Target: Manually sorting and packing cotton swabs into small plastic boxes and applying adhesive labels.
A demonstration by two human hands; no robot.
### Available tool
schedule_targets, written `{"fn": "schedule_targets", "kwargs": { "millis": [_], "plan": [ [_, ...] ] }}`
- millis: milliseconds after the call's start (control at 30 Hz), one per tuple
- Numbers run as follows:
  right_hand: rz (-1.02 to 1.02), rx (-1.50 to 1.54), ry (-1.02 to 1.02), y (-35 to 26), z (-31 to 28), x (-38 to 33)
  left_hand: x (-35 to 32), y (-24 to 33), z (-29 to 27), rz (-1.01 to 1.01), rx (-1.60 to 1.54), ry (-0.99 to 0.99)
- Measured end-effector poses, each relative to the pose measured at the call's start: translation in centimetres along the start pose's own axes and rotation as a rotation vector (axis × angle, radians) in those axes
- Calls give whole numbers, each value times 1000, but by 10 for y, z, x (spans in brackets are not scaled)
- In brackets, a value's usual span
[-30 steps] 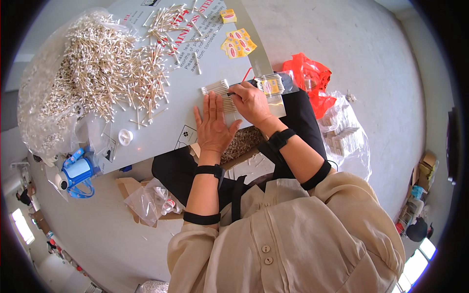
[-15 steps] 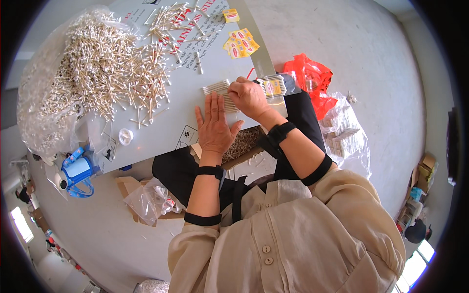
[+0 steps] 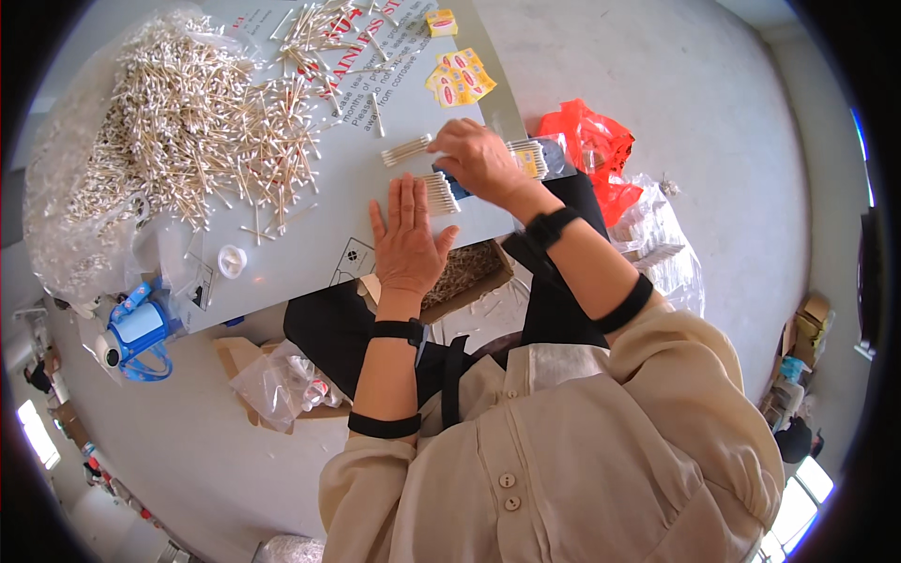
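Note:
My left hand (image 3: 410, 239) lies flat near the table's front edge, its fingertips at a neat row of cotton swabs (image 3: 438, 193). My right hand (image 3: 479, 161) hovers beside it with bent, loosened fingers. Their tips are at the right end of a smaller, slanted row of swabs (image 3: 405, 151); whether they touch it I cannot tell. Something dark blue (image 3: 449, 169) shows under the right hand. Just right of that hand, more lined-up swabs (image 3: 538, 158) lie with a yellow card (image 3: 526, 164), partly hidden by the hand.
A large swab heap (image 3: 178, 113) spills from a clear bag at left. Yellow cards (image 3: 460, 78) lie at the back right, a white cup (image 3: 232, 261) at front left. A blue bottle (image 3: 139, 328) is by the left corner. Red (image 3: 591, 141) and clear bags (image 3: 662, 244) stand off the right edge.
My right hand has loosened from a closed fist and shifted slightly away from me. The smaller swab row has moved apart from the larger one. My left hand stays flat.

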State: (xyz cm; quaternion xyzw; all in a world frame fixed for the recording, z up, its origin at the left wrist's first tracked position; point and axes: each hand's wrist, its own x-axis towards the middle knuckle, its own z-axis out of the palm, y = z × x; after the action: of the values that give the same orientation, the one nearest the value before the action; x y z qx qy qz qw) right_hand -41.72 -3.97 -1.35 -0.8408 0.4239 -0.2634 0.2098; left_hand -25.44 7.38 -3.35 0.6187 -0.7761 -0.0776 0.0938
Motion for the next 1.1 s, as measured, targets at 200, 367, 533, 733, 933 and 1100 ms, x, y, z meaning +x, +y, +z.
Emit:
{"fn": "schedule_targets", "kwargs": {
  "millis": [200,367,533,733,933,1100],
  "plan": [
    [-154,-315,-105,-31,-3,-57,2,0,-1,-29,-41,-7],
    [-122,-280,-48,-24,13,-63,4,1,-2,-27,-28,-20],
    [-177,-258,-13,-17,18,-64,4,3,-4,-36,-22,-51],
    [-189,-259,37,-17,19,-60,4,6,-4,-59,-14,-62],
    [-227,-239,51,-12,18,-60,5,8,-5,-49,-31,-52],
    [-232,-291,36,-8,16,-61,8,10,-3,-50,-48,-71]
  ]
}}
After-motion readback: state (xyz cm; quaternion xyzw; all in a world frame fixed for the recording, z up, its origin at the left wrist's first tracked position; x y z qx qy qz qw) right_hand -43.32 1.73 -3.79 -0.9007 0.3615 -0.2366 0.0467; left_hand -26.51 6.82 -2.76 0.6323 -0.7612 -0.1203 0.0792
